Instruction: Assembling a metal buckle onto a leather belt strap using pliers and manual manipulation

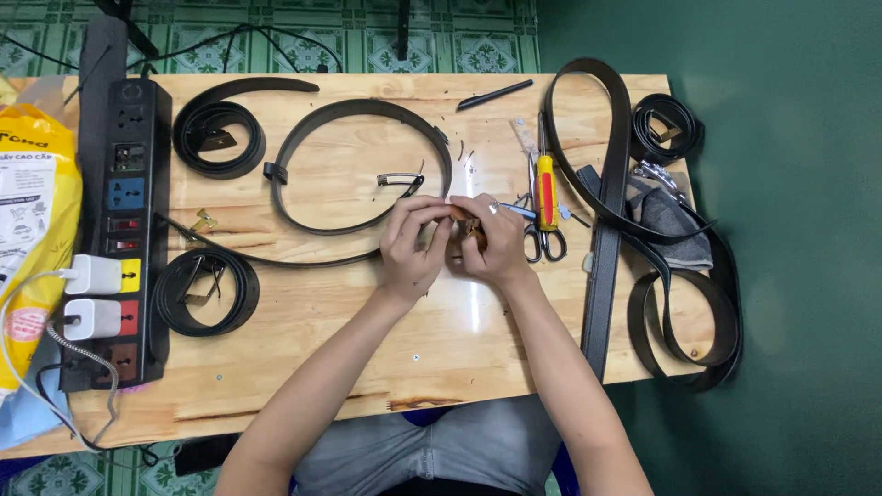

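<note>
Both hands mid-table, pinching small brown belt end (467,223): left hand (413,241) curled shut on it, right hand (497,241) gripping w/ thin blue-tipped tool (517,210). Scissors (542,237) just beside, toward far edge.

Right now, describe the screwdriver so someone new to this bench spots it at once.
Start at the wooden table and find the two hands working at its middle. Just right of the right hand, beside the scissors, lies the screwdriver, pointing away from the person. Its yellow-and-red handle is the only bright tool among the black belts.
</note>
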